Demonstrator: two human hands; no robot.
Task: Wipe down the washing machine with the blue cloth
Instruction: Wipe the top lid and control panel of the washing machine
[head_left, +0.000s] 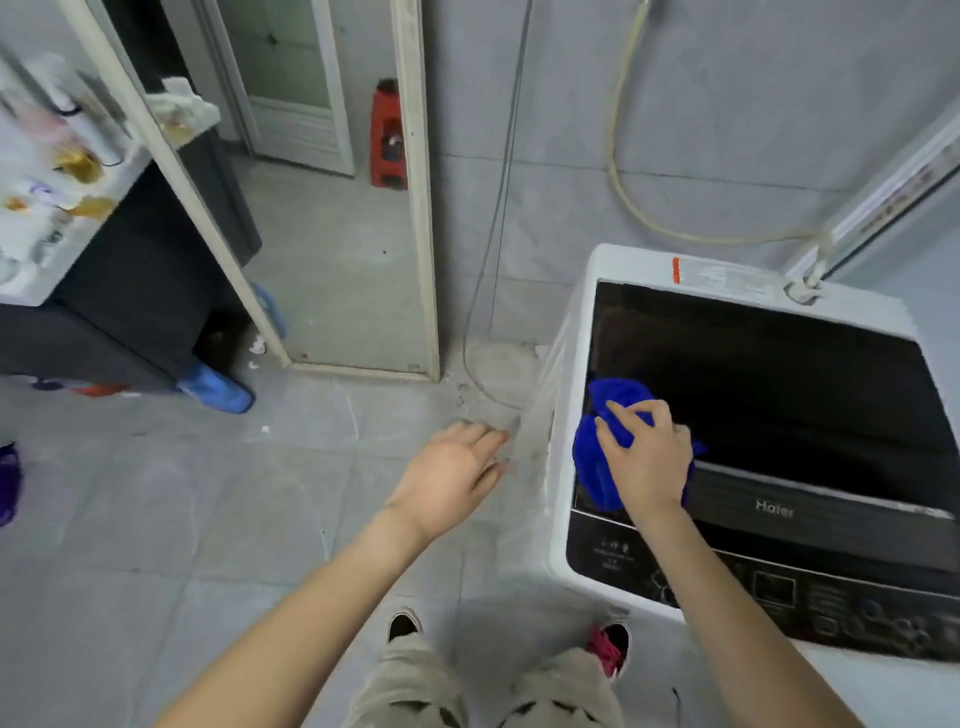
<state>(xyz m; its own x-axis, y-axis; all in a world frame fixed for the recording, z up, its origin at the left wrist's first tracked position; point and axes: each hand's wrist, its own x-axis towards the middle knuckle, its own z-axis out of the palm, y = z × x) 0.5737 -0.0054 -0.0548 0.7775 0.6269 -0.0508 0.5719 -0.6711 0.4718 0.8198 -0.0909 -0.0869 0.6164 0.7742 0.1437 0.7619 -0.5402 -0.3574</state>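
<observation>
A white top-loading washing machine with a dark glass lid stands at the right. A bunched blue cloth lies on the lid's near left corner. My right hand presses down on the cloth, fingers spread over it and gripping it. My left hand hovers in the air to the left of the machine, above the floor, fingers apart and holding nothing. The machine's control panel runs along the front edge below my right forearm.
A tall mirror leans against the tiled wall at the left of the machine. A yellowish hose loops down the wall to the machine's back. A dark cabinet and blue slippers sit at the left. My feet show below.
</observation>
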